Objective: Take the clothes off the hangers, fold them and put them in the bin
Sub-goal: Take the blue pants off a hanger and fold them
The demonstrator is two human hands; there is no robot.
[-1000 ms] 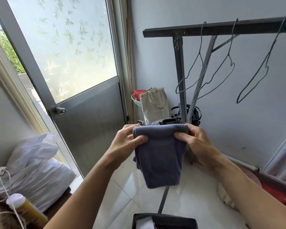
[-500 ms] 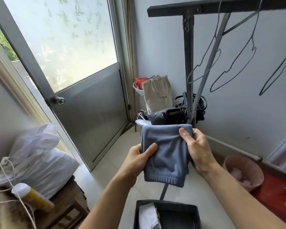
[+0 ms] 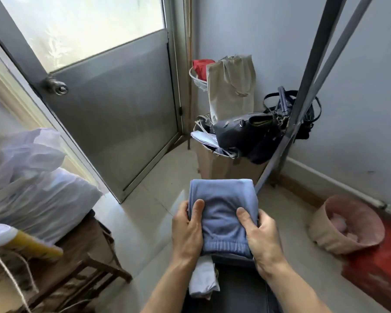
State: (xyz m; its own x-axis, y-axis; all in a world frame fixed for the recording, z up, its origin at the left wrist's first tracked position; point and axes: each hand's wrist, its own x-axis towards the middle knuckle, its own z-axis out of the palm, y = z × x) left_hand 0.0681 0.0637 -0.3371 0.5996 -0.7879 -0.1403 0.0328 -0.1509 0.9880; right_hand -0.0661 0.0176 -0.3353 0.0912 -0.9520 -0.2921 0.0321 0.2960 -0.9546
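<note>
Left hand [image 3: 186, 231] and right hand [image 3: 261, 238] grip a folded blue-grey garment [image 3: 222, 213], ribbed hem nearest, above the dark bin [image 3: 242, 290]

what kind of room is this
Probably a small laundry or storage corner of a home. Signs: the metal door with frosted glass, the legs of a metal rack by the wall, and bags piled in the corner on a tiled floor.

Grey metal door [image 3: 113, 105] with frosted glass, pale tiled floor [image 3: 149, 213].
</note>
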